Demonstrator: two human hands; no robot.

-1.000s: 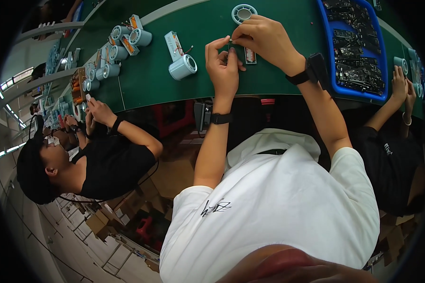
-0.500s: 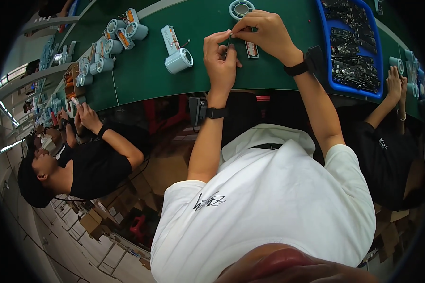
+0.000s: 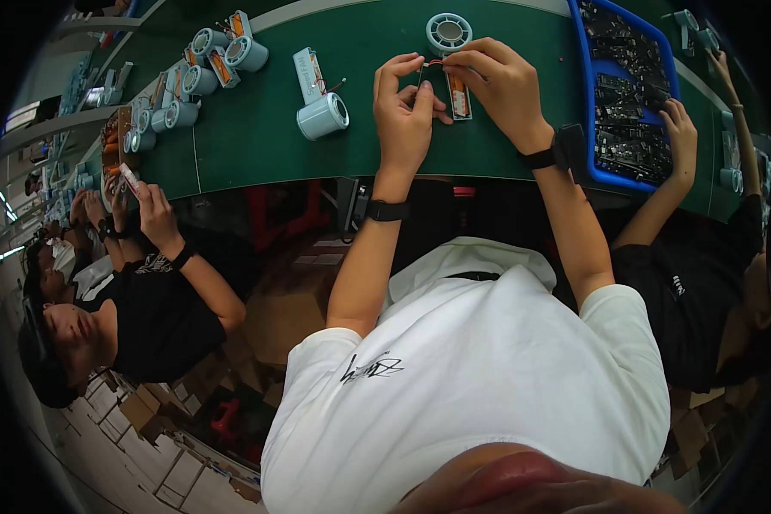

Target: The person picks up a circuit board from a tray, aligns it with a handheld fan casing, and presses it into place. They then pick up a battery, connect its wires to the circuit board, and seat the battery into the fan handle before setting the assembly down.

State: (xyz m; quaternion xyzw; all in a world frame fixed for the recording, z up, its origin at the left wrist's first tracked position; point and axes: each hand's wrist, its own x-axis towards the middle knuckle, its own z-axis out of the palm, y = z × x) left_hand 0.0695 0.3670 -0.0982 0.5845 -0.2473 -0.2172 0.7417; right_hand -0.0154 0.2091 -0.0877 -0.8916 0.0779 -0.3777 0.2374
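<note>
My left hand (image 3: 405, 107) is closed, holding a thin dark circuit board (image 3: 420, 75) seen nearly edge-on between thumb and fingers. Beside it my right hand (image 3: 507, 90) pinches thin wires (image 3: 435, 62), one of them red, at the board's upper end; its fingertips hide the wire ends. Just under my hands lies an open handheld fan, its round pale-blue head (image 3: 449, 32) facing up. The fan's open handle (image 3: 460, 96) shows an orange battery with a white label. Another pale-blue fan (image 3: 321, 116) with loose wires lies left of my left hand.
A blue tray (image 3: 589, 86) of black circuit boards stands at right, with a co-worker's hand (image 3: 682, 137) at its edge. More fans (image 3: 199, 79) cluster at the left of the green table (image 3: 248, 154). Another co-worker's hand (image 3: 158, 218) holds a small part at far left.
My right hand has shifted slightly right and down, so the red wire and battery show more. The right-hand co-worker's hand has come to the blue tray. The view has shifted a little.
</note>
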